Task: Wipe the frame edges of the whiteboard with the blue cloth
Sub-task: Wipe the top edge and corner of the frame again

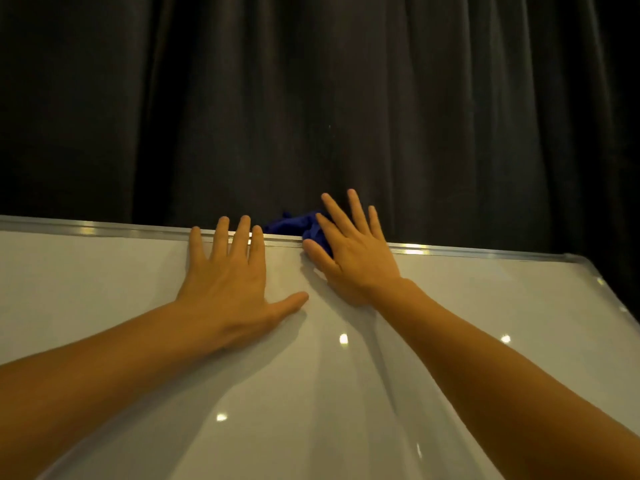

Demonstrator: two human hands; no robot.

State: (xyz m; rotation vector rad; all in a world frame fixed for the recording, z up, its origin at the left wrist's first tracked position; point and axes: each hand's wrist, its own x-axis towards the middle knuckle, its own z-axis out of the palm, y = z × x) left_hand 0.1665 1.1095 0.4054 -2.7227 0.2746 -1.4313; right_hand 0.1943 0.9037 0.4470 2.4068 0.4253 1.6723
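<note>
My right hand (353,251) presses the blue cloth (301,225) on the whiteboard's top frame edge (104,232), fingers (332,209) spread flat; the edge runs left past my flat left hand (228,289)

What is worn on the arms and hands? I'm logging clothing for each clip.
Nothing visible: the left hand and right hand are bare, with no gloves, rings, watch or bracelets. Both forearms are uncovered up to the picture's edge; no sleeve shows.

Whiteboard (346,393): glossy white surface, silver frame edge (467,251) along far side, rounded corner at right. On it: left hand (227,289) flat, fingers spread; right hand (353,256) flat, pressing blue cloth (299,225) bunched against the far frame edge.
</note>
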